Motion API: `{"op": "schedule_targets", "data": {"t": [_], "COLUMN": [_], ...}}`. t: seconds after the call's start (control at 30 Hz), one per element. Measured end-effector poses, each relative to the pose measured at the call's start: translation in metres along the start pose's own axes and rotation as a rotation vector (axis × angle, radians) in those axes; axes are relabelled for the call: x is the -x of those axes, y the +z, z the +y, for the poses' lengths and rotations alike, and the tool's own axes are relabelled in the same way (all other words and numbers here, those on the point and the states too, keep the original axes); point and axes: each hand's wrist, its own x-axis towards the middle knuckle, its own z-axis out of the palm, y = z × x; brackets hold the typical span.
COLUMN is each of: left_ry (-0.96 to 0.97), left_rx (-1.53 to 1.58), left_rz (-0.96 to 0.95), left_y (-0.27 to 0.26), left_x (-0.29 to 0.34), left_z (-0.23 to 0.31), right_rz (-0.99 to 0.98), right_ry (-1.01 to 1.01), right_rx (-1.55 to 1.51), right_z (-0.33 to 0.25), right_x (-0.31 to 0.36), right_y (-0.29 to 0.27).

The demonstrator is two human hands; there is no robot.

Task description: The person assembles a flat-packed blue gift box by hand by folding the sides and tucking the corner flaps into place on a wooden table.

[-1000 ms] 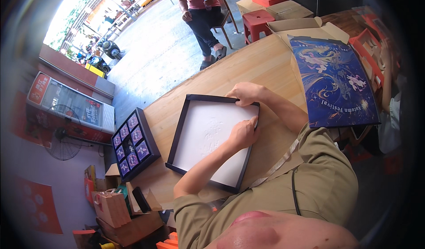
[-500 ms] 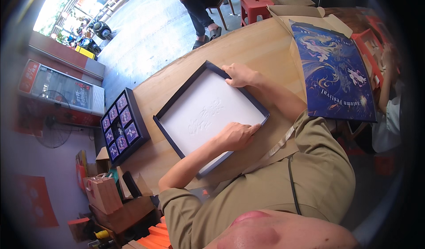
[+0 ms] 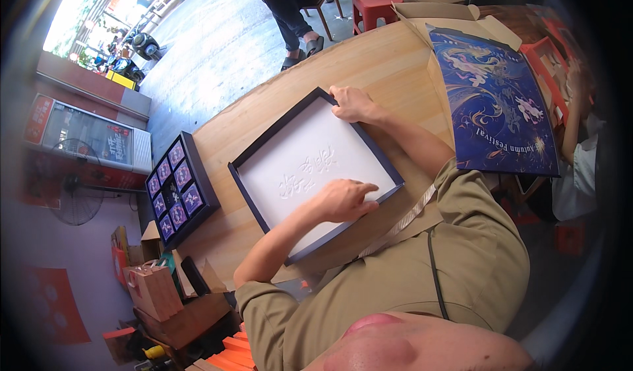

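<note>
Right hand (image 3: 354,105): grip pinching box lid (image 3: 267,163); left hand (image 3: 344,199): index outstretched, grip parted.

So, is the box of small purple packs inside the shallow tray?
No, the box of packs is left of the shallow tray.

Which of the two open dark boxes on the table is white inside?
The box whose edge the right hand holds. Its inside is white with embossed marks, while the other box, to the left, holds a grid of purple packs.

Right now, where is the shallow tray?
In the head view's middle, the shallow tray is right of the divided box, with the right hand at its rim.
</note>
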Motion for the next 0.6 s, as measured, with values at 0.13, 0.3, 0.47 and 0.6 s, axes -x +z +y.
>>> {"op": "schedule_targets", "data": {"t": [0.13, 0.3, 0.47, 0.6], "left_ry": [-0.079, -0.444, -0.89, -0.998], "left_rx": [-0.053, -0.408, -0.542, -0.281], "left_rz": [0.267, 0.774, 1.062, 1.034], "left_y": [-0.029, -0.054, -0.05, -0.044], "left_x": [0.012, 0.057, 0.122, 0.132], "left_z": [-0.013, -0.068, -0.155, -0.167], "right_rz": [-0.009, -0.005, 0.001, -0.018], "right_ry": [0.003, 0.005, 0.003, 0.007], "right_rx": [0.088, 0.14, 0.107, 0.102], "right_z": [-0.015, -0.014, -0.012, -0.017], "right_x": [0.008, 0.009, 0.008, 0.012], "right_y": [-0.003, -0.003, 0.002, -0.005]}}
